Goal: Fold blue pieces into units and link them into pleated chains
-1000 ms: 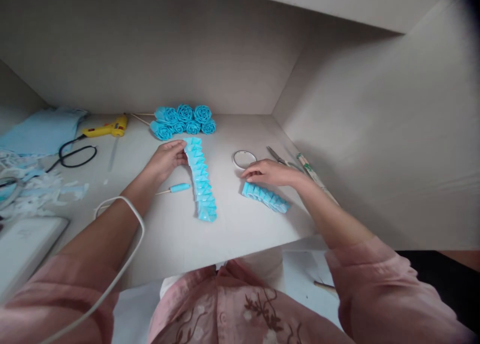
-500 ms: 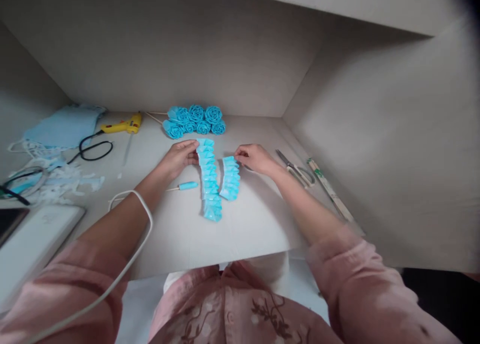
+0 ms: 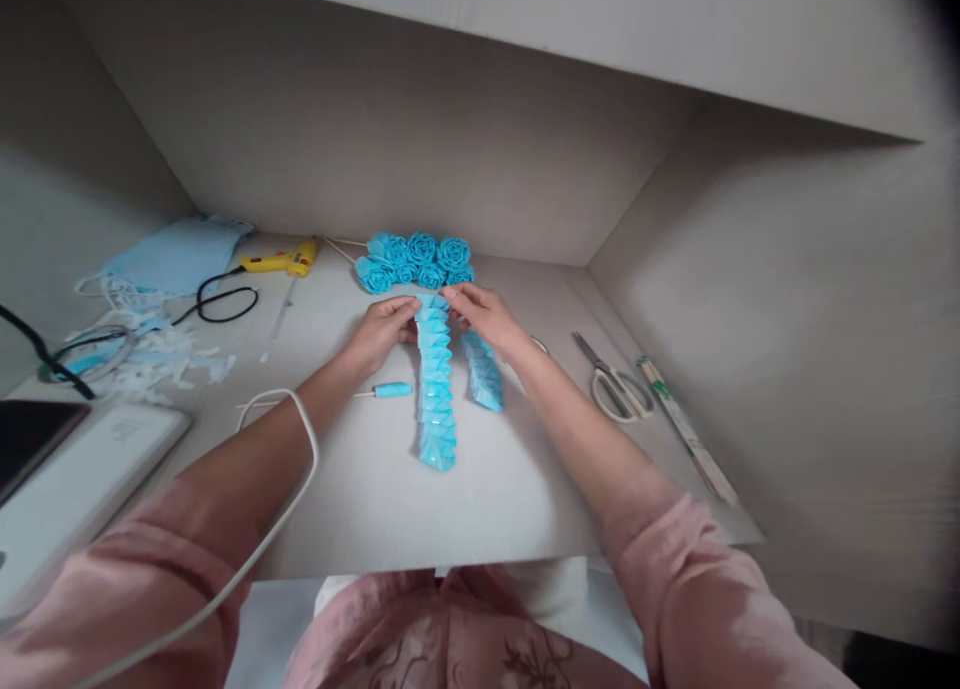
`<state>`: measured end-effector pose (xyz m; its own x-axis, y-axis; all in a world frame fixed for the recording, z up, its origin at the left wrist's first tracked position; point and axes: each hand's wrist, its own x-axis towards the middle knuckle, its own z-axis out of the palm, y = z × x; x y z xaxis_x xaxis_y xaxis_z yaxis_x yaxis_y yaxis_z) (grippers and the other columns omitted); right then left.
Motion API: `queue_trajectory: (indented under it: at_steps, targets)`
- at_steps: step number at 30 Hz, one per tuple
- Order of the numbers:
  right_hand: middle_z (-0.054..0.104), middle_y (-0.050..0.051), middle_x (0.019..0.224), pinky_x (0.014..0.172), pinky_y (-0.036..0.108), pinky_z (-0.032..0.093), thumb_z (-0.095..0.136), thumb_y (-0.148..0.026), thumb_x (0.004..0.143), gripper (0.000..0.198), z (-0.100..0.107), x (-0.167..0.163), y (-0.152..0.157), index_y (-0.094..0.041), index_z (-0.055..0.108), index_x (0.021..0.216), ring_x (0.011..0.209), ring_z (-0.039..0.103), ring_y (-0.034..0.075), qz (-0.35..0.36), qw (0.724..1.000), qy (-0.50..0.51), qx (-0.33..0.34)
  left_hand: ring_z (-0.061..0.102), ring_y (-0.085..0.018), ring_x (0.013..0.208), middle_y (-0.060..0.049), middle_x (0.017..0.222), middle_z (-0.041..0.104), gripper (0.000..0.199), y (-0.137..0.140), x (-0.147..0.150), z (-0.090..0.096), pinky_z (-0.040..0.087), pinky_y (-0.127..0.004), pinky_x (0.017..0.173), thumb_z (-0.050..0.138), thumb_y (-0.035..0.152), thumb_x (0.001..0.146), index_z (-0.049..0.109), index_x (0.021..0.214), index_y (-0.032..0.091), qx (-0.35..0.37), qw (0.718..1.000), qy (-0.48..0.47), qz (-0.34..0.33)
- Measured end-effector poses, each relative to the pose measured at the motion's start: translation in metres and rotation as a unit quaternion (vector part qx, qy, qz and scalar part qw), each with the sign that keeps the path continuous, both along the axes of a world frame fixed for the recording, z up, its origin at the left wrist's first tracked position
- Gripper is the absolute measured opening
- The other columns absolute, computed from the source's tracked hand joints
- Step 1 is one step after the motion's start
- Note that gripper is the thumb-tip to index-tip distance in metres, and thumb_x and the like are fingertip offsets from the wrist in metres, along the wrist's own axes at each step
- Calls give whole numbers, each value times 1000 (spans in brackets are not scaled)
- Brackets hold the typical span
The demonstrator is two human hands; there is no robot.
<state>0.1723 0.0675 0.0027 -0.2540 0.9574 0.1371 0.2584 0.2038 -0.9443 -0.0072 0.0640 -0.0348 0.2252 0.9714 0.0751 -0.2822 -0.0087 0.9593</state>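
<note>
A long pleated blue strip (image 3: 436, 389) hangs lengthwise toward me over the pale work surface. My left hand (image 3: 384, 331) pinches its far end from the left. At the same end, my right hand (image 3: 481, 317) has its thumb and fingers closed on the right edge. A shorter pleated blue strip (image 3: 483, 374) lies just below my right hand, partly covered by it. Left of the long strip is a thin stick with a blue wrapped tip (image 3: 393, 390). Several blue crepe-like roses (image 3: 422, 250) on sticks lie beyond my hands.
On the right lie scissors (image 3: 616, 384) and a narrow pack of sticks (image 3: 688, 431). A yellow glue gun (image 3: 281, 259) with a black cord, blue face masks (image 3: 177, 257) and white scraps (image 3: 176, 354) are at the left. A white cable (image 3: 306, 489) crosses my left forearm; a white box-like device (image 3: 112, 489) sits nearby.
My right hand has left the shorter strip and moved left to the far end of the long strip. The shorter strip now lies tilted the other way. The view has shifted slightly.
</note>
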Motion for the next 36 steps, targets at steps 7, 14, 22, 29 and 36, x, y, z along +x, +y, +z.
queue_trajectory:
  at_steps: [7,14,22,29,36]
  targets:
    - [56,-3,68,60,24,41,71,-52,64,38,-11,-4,9,-18,59,73,63,49,11,-3,998,68,-14,61,-16,64,-5,69,65,46,0,1,0,50,-29,62,71,58,73,64,80,13,-13,1000,-19,-4]
    - [54,-4,66,59,24,40,72,-54,64,39,-11,1,10,-19,59,73,62,48,11,-24,996,80,-27,61,-15,65,-6,71,67,39,0,-3,1,50,-27,61,80,45,65,69,83,11,-11,999,17,-43]
    - [53,-2,67,63,24,42,56,-66,79,47,-14,-1,7,-19,54,69,65,50,11,9,998,60,-9,58,-13,56,-3,65,64,38,0,-1,1,48,-27,56,80,47,63,69,76,13,3,999,43,7]
    - [43,-4,63,60,23,36,60,-58,77,42,-23,-4,8,-20,48,67,64,42,11,-4,998,-14,56,50,-10,44,0,56,59,33,-2,0,2,36,-24,46,77,46,67,66,70,15,29,997,77,16]
    - [37,-5,61,57,23,33,60,-59,77,45,-24,-5,9,-21,42,62,61,36,10,-13,997,-14,78,49,-10,45,1,54,57,33,-3,1,3,37,-24,47,78,46,67,65,67,16,37,997,60,-7]
